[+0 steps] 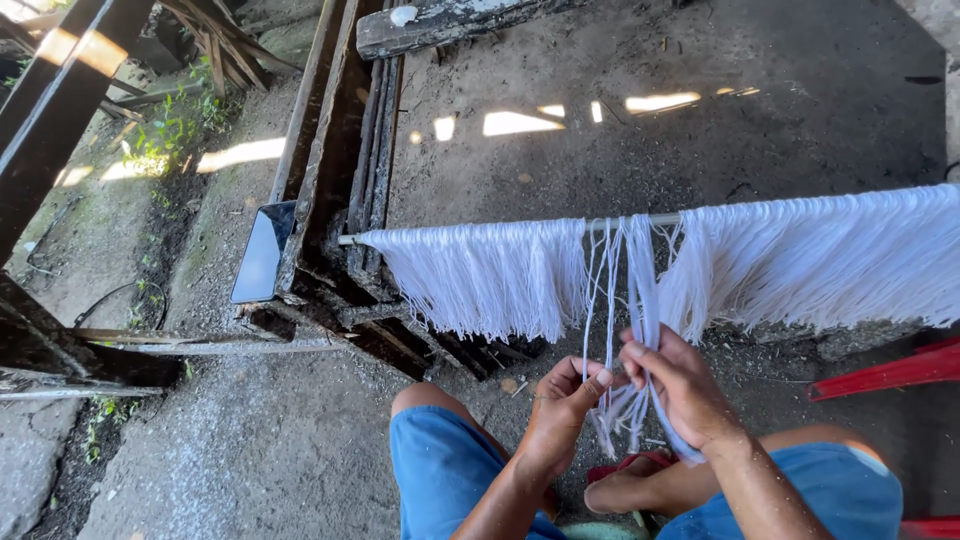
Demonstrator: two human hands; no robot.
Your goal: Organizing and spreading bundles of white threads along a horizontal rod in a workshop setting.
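White threads (480,275) hang in a thick fringe from a thin horizontal rod (660,219). A gap in the fringe holds a few separated strands (612,270). My left hand (565,405) pinches some of these strands between thumb and fingers. Just to its right, my right hand (680,385) grips a small bundle of the same strands, whose ends dangle below. Both hands meet under the rod, over my knees in blue shorts (445,470).
A dark wooden frame (330,190) stands left of the rod, with a dark phone-like slab (263,252) leaning on it. A red plastic piece (890,372) sits at the right. The ground is bare dirt. My foot in a red sandal (625,485) rests below.
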